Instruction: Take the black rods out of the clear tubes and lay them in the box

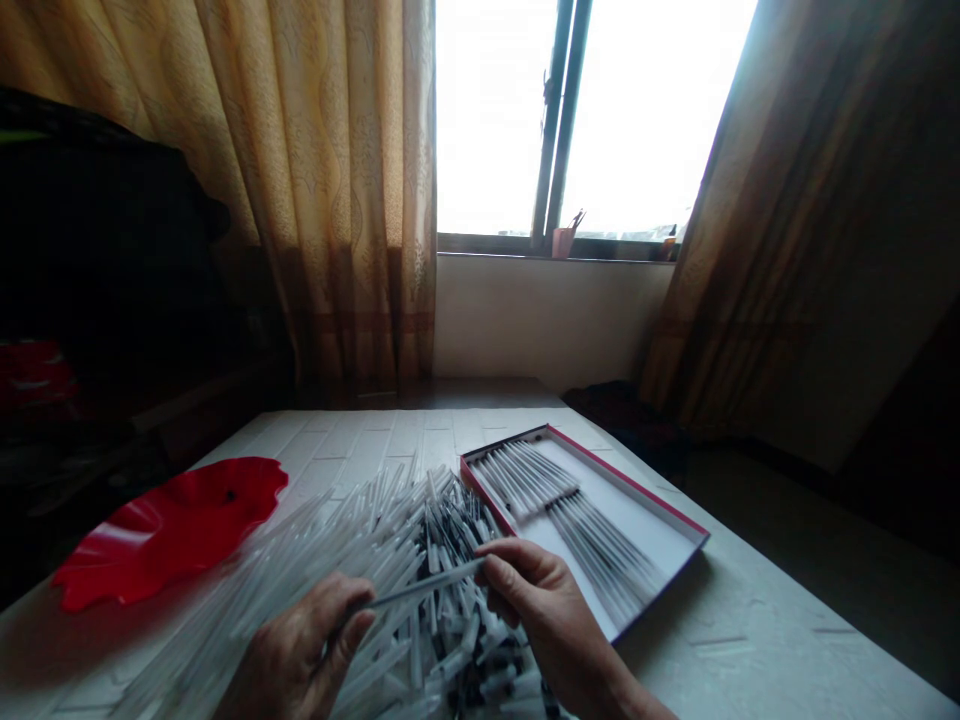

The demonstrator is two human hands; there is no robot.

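My left hand (304,640) and my right hand (536,600) hold a slim, greyish see-through pen (427,582) between them. Its left end is pinched by the left thumb and fingers, its right end by the right thumb and forefinger. Under and behind the hands spreads a heap of long clear plastic tubes (300,560), like pen barrels. Smaller clear and dark pieces (465,520), perhaps pen caps, lie mixed in at its right side. Just beyond my right hand, a shallow red-edged box (660,535) contains two rows of similar slim pens (525,475).
A red wavy-edged plate (172,530) with a small dark spot on it stands at the left of the white, brick-patterned table (720,620). Dark furniture is at the far left. Behind are curtains (352,200) and a window with a cup (562,242) on its sill.
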